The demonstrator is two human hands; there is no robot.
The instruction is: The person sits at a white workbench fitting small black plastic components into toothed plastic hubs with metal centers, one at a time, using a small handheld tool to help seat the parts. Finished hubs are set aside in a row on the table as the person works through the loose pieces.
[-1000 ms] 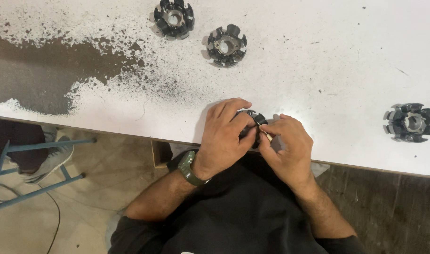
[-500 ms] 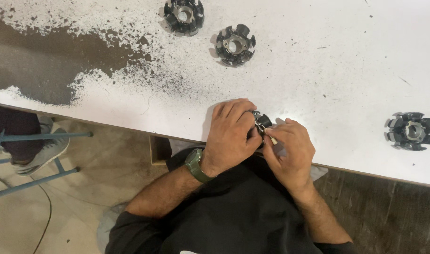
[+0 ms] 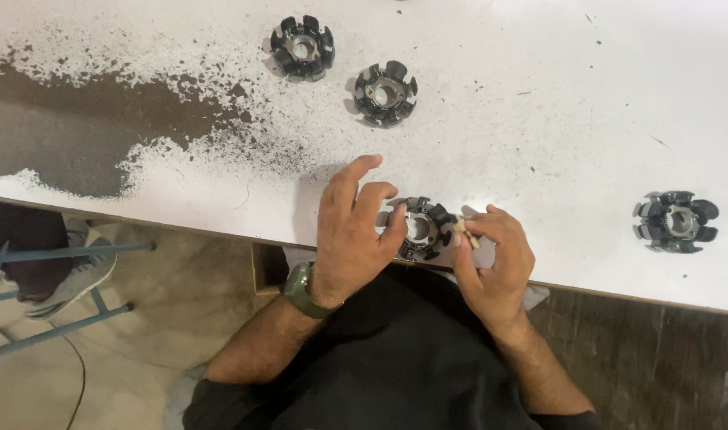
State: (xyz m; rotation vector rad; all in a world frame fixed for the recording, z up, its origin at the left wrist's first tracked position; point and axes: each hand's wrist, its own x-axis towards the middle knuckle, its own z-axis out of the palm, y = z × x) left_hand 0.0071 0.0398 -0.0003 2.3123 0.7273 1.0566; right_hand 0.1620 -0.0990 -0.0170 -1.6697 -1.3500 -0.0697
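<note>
A round black toothed metal core [image 3: 421, 228] with a bright centre hole lies at the near edge of the white table [image 3: 491, 95]. My left hand [image 3: 350, 231] rests against its left side, thumb and forefinger on it, the other fingers lifted and spread. On its right, my right hand [image 3: 493, 259] pinches a small pale piece [image 3: 463, 229] against the core's rim. A dark green watch [image 3: 299, 290] sits on my left wrist.
Two more black cores [image 3: 303, 48] [image 3: 385, 93] lie at the back, a third [image 3: 676, 221] at the right. The table's paint is worn off in a dark patch [image 3: 69, 135] on the left. Below stand a blue stool frame [image 3: 45, 263] and a person's grey shoe [image 3: 69, 275].
My left hand has opened up and lifted its fingers off the core, which now shows almost fully. The right hand stays at the core's right edge.
</note>
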